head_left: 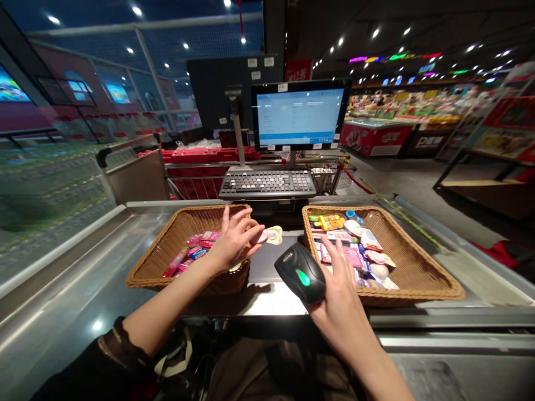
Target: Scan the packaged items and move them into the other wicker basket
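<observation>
My left hand (235, 240), above the right edge of the left wicker basket (152, 259), pinches a small pale snack packet (273, 235) that looks to carry a barcode. My right hand (337, 284) grips a black barcode scanner (298, 272) with a green light on top. The scanner's head points toward the packet, and a short gap lies between them. Some right fingers extend over the left side of the right wicker basket (422, 275). Pink and blue small packages (198, 253) lie in the left basket. Several mixed packets (353, 248) fill the right basket's left part.
Between the baskets is a grey flat surface (265, 259) with a bright patch in front. Behind it stand a keyboard (267, 182) and a lit monitor (298, 117). A metal counter (79, 267) runs along both sides. Shopping carts (194, 181) stand beyond.
</observation>
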{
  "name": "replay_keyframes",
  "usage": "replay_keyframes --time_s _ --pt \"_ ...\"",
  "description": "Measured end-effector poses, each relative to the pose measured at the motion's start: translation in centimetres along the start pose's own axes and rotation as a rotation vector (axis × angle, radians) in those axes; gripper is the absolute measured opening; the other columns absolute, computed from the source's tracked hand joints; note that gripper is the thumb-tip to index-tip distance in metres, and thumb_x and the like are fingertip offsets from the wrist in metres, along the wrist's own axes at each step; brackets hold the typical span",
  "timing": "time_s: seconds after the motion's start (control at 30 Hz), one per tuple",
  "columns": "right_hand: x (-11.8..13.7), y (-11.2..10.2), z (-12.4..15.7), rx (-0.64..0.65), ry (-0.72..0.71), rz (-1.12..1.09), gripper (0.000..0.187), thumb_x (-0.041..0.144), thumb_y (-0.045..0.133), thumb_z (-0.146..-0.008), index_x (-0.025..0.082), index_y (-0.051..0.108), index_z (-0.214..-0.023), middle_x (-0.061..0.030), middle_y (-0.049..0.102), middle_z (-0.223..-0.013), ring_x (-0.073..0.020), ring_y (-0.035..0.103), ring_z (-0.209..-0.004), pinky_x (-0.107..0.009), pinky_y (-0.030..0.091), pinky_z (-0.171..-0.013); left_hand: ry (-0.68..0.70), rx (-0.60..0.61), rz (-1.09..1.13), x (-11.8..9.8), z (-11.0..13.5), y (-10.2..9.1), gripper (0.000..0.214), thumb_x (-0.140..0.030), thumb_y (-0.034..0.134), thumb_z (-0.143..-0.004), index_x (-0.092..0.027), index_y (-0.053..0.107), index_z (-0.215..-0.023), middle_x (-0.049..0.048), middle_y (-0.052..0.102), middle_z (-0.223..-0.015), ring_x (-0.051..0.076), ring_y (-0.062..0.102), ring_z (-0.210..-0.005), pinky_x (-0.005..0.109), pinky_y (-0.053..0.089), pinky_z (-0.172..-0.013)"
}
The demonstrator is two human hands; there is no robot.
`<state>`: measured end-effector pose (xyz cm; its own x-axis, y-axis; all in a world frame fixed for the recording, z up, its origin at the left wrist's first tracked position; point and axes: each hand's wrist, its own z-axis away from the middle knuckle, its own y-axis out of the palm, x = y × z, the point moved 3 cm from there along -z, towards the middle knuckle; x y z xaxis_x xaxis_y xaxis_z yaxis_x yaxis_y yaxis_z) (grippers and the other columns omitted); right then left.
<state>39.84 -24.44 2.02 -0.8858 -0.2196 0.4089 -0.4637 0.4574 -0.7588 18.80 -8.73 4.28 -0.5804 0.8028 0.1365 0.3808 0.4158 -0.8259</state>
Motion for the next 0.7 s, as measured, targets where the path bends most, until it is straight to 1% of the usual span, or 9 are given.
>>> replay_keyframes --time_s 0.13,0.27,0.37,0.43,0.53,0.63,0.7 --pt "0.2 -0.1 -0.1 0.006 0.044 -0.024 0.046 0.011 0.054 -0.078 0.023 0.060 -0.123 -0.0126 0.019 -0.167 -0.0436 0.011 -0.155 -0.072 0.033 -0.114 0.006 0.001 0.002 -0.2 -0.3 -0.1 0.032 -0.032 0.064 -0.091 -0.026 0.067 -0.123 0.0089 0.069 -0.115 0.032 0.047 -0.135 0.072 0.013 -0.119" --pt "0.3 -1.0 -0.1 0.001 0.098 -0.085 0.052 0.012 0.057 -0.079 0.023 0.058 -0.130 -0.0134 0.021 -0.166 -0.0411 0.011 -0.156 -0.069 0.030 -0.117 0.045 -0.047 0.037 -0.9 -1.4 0.3 0.032 -0.031 0.064 -0.090 -0.027 0.067 -0.122 0.0084 0.069 -0.113 0.032 0.048 -0.134 0.072 0.015 -0.119" --pt "-1.0 -2.4 0.0 -0.091 0.172 -0.062 0.063 0.012 0.060 -0.079 0.025 0.053 -0.140 -0.0145 0.025 -0.164 -0.0412 0.010 -0.156 -0.072 0.026 -0.117 0.096 -0.066 0.106 -2.3 -3.3 1.4 0.032 -0.031 0.065 -0.090 -0.027 0.067 -0.121 0.0087 0.070 -0.110 0.033 0.049 -0.133 0.072 0.017 -0.118" --pt "-2.7 -3.8 0.3 -0.149 0.228 -0.026 0.066 0.015 0.064 -0.078 0.025 0.051 -0.143 -0.0150 0.026 -0.164 -0.0419 0.012 -0.156 -0.072 0.025 -0.117 0.125 -0.041 0.164 -3.9 -5.2 2.7 0.032 -0.032 0.063 -0.090 -0.027 0.067 -0.122 0.0091 0.070 -0.110 0.034 0.048 -0.133 0.072 0.018 -0.117" --pt "-6.1 -6.2 1.6 -0.214 0.333 0.013 0.059 0.024 0.067 -0.080 0.022 0.056 -0.137 -0.0157 0.025 -0.165 -0.0435 0.014 -0.155 -0.072 0.025 -0.118 0.157 0.043 0.237 -7.1 -8.5 5.2 0.033 -0.035 0.061 -0.092 -0.027 0.067 -0.124 0.0099 0.069 -0.112 0.035 0.046 -0.135 0.074 0.016 -0.116" --pt "-9.2 -8.6 3.7 -0.310 0.455 0.035 0.050 0.028 0.067 -0.081 0.017 0.061 -0.129 -0.0172 0.027 -0.164 -0.0424 0.016 -0.155 -0.067 0.026 -0.120 0.192 0.146 0.276 -11.1 -12.4 8.2 0.035 -0.039 0.064 -0.091 -0.024 0.067 -0.122 0.0115 0.068 -0.117 0.036 0.045 -0.135 0.076 0.017 -0.114" --pt "-10.6 -9.8 5.5 -0.379 0.500 0.051 0.042 0.033 0.066 -0.083 0.017 0.065 -0.123 -0.0170 0.028 -0.163 -0.0403 0.022 -0.154 -0.063 0.028 -0.120 0.208 0.217 0.274 -14.1 -15.1 10.2 0.034 -0.040 0.066 -0.090 -0.023 0.068 -0.120 0.0125 0.067 -0.119 0.036 0.044 -0.135 0.075 0.020 -0.113"
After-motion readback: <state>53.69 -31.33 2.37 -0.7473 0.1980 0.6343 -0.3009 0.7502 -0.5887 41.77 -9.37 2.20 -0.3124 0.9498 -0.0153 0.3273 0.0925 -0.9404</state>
